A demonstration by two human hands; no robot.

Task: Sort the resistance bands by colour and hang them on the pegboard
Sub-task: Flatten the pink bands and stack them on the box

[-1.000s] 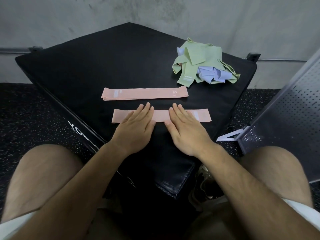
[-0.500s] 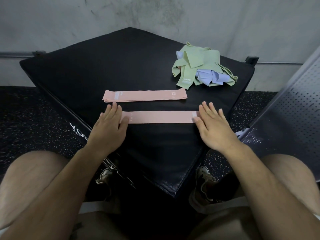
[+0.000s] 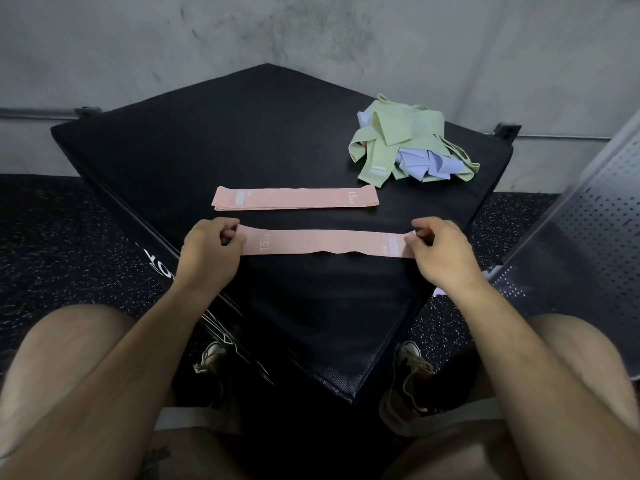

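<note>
Two pink resistance bands lie across a black padded box (image 3: 277,140). The far pink band (image 3: 298,198) lies flat and untouched. The near pink band (image 3: 325,243) is stretched between my hands, its lower edge slightly rippled. My left hand (image 3: 209,251) pinches its left end and my right hand (image 3: 440,251) pinches its right end. A tangled heap of green bands (image 3: 398,133) and lilac bands (image 3: 429,164) sits at the box's far right corner. The grey perforated pegboard (image 3: 588,237) leans at the right edge of view.
A concrete wall (image 3: 311,36) rises behind the box. Speckled black rubber flooring (image 3: 52,237) surrounds it. My bare knees and shoes are below the box's near corner. A small white piece (image 3: 440,291) lies on the floor by the pegboard's foot.
My hands slid apart along the near pink band from its middle to its ends. Their flat fingers have now curled to pinch both ends.
</note>
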